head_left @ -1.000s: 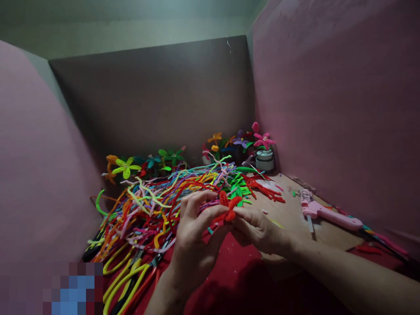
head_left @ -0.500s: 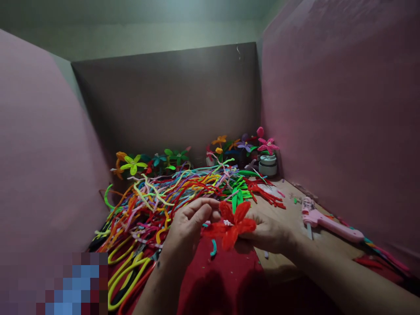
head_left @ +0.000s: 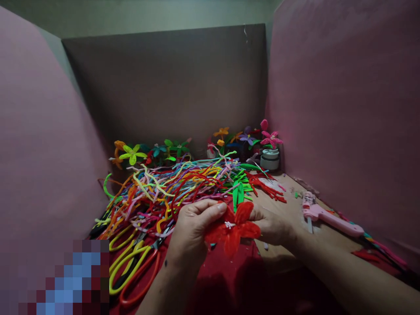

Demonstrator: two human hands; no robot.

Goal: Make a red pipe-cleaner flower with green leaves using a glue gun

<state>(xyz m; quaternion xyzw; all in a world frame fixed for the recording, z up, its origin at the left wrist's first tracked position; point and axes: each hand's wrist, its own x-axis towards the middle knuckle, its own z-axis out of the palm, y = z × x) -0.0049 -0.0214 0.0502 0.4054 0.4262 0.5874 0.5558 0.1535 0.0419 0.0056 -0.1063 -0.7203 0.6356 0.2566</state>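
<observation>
Cloth (head_left: 226, 284) of dark red covers the lower centre of your frame, meeting a brown board (head_left: 293, 208) right of centre. Pink panels (head_left: 344, 109) enclose both sides, a grey-brown panel (head_left: 170, 87) stands across the back, and a pale green wall (head_left: 164, 15) shows along the top edge. Your red flower (head_left: 244, 229) is just below the centre, raised in front of the cloth. Your left hand (head_left: 193, 225) has thumb and fingers closed on its upper-left petal. Your right hand (head_left: 272, 225) is curled behind its right side; petals cover the fingertips, so how tightly they grip cannot be told. A heap of fuzzy stems (head_left: 183, 181) fills the middle left, its individual strands hard to separate. Scissors (head_left: 155, 243) lie partly under that heap. Pixelation blanks the lower-left corner; the bottom edge cuts off your left forearm, and small items at the back are too dim to identify.
</observation>
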